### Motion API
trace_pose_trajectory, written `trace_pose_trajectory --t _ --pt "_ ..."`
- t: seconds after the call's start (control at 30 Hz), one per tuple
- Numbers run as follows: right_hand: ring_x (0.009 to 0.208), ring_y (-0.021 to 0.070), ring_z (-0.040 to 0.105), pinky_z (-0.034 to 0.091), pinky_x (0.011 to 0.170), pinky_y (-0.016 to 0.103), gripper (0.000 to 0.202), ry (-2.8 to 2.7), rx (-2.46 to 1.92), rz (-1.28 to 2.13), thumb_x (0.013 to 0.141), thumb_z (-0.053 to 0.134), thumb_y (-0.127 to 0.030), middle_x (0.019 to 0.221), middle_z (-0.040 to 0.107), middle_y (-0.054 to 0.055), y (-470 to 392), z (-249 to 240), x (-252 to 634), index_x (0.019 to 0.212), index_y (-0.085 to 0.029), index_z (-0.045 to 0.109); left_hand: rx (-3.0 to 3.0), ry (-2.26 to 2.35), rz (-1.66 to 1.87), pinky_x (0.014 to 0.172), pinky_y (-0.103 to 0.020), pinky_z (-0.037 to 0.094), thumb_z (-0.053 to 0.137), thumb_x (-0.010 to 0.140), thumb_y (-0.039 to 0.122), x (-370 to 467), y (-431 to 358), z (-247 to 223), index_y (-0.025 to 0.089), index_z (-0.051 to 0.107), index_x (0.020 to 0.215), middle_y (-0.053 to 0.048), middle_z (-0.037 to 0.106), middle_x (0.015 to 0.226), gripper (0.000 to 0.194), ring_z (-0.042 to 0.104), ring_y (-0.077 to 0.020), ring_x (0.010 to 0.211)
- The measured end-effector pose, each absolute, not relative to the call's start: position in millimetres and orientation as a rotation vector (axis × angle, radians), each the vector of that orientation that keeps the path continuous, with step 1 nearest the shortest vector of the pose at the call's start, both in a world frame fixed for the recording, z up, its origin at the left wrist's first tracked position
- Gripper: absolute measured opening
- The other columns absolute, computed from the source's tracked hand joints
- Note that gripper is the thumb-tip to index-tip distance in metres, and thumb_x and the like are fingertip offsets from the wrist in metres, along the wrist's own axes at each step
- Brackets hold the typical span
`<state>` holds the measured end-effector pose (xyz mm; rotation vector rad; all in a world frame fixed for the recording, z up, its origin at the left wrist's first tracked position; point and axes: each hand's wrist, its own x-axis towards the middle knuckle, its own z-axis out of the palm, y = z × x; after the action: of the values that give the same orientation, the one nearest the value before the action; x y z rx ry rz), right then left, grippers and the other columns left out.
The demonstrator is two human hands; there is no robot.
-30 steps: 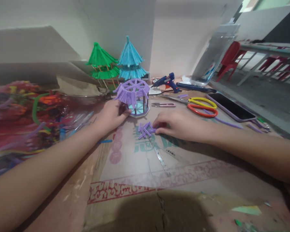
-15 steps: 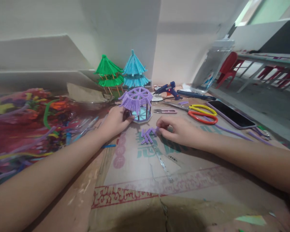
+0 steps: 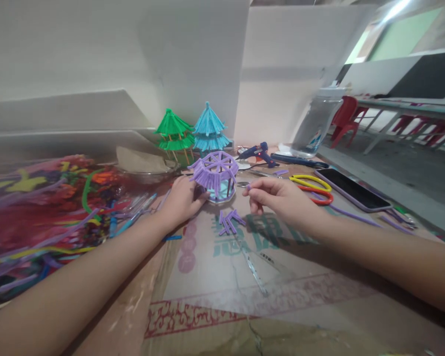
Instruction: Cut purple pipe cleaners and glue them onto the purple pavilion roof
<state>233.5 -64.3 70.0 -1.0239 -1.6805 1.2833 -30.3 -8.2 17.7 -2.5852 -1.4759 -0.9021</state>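
Note:
A small purple pavilion model made of pipe cleaners stands on the board, its roof ring partly covered with short strips over dark posts and a light blue base. My left hand grips its left side near the base, thumb at the front and the other fingers hidden behind. To the right of the model, my right hand is raised off the board, thumb and forefinger pinching a short purple pipe cleaner piece, mostly hidden. Several more cut purple pieces lie between the hands, by a clear ruler.
Green and blue pavilion models stand behind. A glue gun, scissors, a phone and a clear plastic jar are on the right. Colourful pipe cleaners heap at the left beside a bowl.
My right hand has lifted from the pile of cut pieces with one piece pinched in its fingers. My left hand stays on the purple model. The whole view has shifted slightly.

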Motion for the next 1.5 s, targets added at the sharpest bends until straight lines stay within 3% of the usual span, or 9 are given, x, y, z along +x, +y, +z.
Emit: trace_pose_trajectory --t 0.17,0.43,0.7,0.9,1.27,1.5 --pt "0.073 0.0142 0.071 0.060 0.078 0.033 0.020 -1.452 -0.925 1.549 0.080 0.076 -0.037 0.084 0.075 0.004 -68 73 216 0.085 -0.019 0.068 -2.539 -1.400 -0.815 0.104 -0.050 0.041 0.053 0.090 0.036 -31 -9 17 0.015 0.063 0.103 -0.016 0.066 0.110 0.027 0.059 -0.0322 0.109" --pt "0.059 0.0127 0.068 0.055 0.062 0.027 0.039 -1.380 -0.793 1.586 0.078 0.075 -0.055 0.066 0.071 0.001 -68 46 199 0.076 -0.019 0.061 -2.544 -1.383 -0.803 0.109 -0.050 0.038 0.051 0.092 0.036 -31 -9 17 0.016 0.062 0.111 -0.015 0.065 0.119 0.030 0.057 -0.0314 0.116" --pt "0.069 0.0137 0.071 0.057 0.074 0.031 0.032 -1.259 -0.791 1.641 0.074 0.083 -0.041 0.081 0.075 0.004 -75 40 199 0.083 -0.017 0.062 -2.479 -1.286 -0.748 0.114 -0.049 0.032 0.053 0.090 0.034 -30 -14 18 0.016 0.061 0.115 -0.015 0.065 0.120 0.032 0.054 -0.0315 0.124" --pt "0.060 0.0127 0.068 0.056 0.065 0.029 0.035 -1.226 -0.811 1.612 0.072 0.083 -0.044 0.071 0.073 0.003 -79 40 197 0.077 -0.017 0.062 -2.448 -1.284 -0.707 0.114 -0.051 0.031 0.053 0.089 0.033 -28 -17 21 0.016 0.060 0.118 -0.016 0.064 0.126 0.034 0.053 -0.0322 0.126" --pt "0.057 0.0102 0.065 0.051 0.061 0.024 0.037 -1.149 -0.747 1.662 0.071 0.084 -0.045 0.068 0.072 0.001 -75 37 194 0.078 -0.016 0.062 -2.418 -1.247 -0.700 0.116 -0.051 0.027 0.055 0.089 0.030 -29 -15 18 0.017 0.057 0.130 -0.014 0.062 0.130 0.043 0.052 -0.0309 0.128" --pt "0.051 0.0067 0.058 0.047 0.058 0.020 0.038 -1.154 -0.683 1.768 0.075 0.081 -0.046 0.062 0.068 -0.003 -69 32 195 0.079 -0.018 0.056 -2.425 -1.247 -0.705 0.115 -0.051 0.029 0.056 0.089 0.030 -29 -15 18 0.017 0.056 0.131 -0.015 0.062 0.129 0.044 0.053 -0.0312 0.128"
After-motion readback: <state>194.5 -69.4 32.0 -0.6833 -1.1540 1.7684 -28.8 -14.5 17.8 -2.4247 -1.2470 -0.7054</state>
